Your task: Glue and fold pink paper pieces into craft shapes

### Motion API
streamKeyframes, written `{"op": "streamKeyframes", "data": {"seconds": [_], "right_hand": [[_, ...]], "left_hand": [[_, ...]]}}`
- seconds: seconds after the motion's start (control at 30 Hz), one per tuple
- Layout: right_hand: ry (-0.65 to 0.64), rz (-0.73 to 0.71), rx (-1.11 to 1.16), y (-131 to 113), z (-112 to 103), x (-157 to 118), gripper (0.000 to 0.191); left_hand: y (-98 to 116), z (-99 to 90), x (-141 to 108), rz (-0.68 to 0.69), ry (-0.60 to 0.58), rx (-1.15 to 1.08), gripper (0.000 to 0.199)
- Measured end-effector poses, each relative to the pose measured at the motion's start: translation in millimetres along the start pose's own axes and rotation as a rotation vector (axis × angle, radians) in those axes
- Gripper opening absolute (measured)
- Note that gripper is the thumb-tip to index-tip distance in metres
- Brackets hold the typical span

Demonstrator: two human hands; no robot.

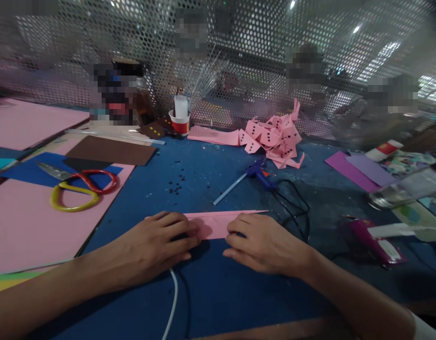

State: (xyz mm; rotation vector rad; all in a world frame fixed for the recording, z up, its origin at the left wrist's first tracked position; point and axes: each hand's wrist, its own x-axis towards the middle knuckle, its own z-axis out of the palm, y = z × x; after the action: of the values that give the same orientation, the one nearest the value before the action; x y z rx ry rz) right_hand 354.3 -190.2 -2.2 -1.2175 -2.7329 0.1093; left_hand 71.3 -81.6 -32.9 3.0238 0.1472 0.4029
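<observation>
A folded pink paper strip [213, 225] lies on the blue table [218, 302], with a thin layer along its far edge. My left hand [171, 238] is on the strip's left part, fingers curled and pressed together on it. On its right part my right hand [251, 241] rests the same way, fingers bent over the paper. Between the hands the pink surface shows bare. Beyond the strip is a blue glue gun [261, 175] with a clear glue stick. Small black paper bits [176, 185] are scattered to its left.
Red and yellow scissors [79, 186] lie on coloured sheets at left. Cut pink pieces [271, 137] are heaped near the perforated metal screen [239, 61], beside a paper cup [180, 123]. A magenta device [379, 241] and a clear bottle [409, 186] are at right; a white cable [174, 297] runs in front.
</observation>
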Motion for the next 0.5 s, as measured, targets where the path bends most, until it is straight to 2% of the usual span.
{"op": "streamKeyframes", "data": {"seconds": [0.37, 0.5], "right_hand": [[0.071, 0.043, 0.092, 2.7, 2.8, -1.6, 0.034], [0.017, 0.064, 0.062, 0.7, 5.2, 4.1, 0.035]], "left_hand": [[-3.3, -2.5, -1.4, 0.007, 0.04, -0.093, 0.032], [0.9, -1.0, 4.4, -0.037, -0.001, -0.069, 0.034]]}}
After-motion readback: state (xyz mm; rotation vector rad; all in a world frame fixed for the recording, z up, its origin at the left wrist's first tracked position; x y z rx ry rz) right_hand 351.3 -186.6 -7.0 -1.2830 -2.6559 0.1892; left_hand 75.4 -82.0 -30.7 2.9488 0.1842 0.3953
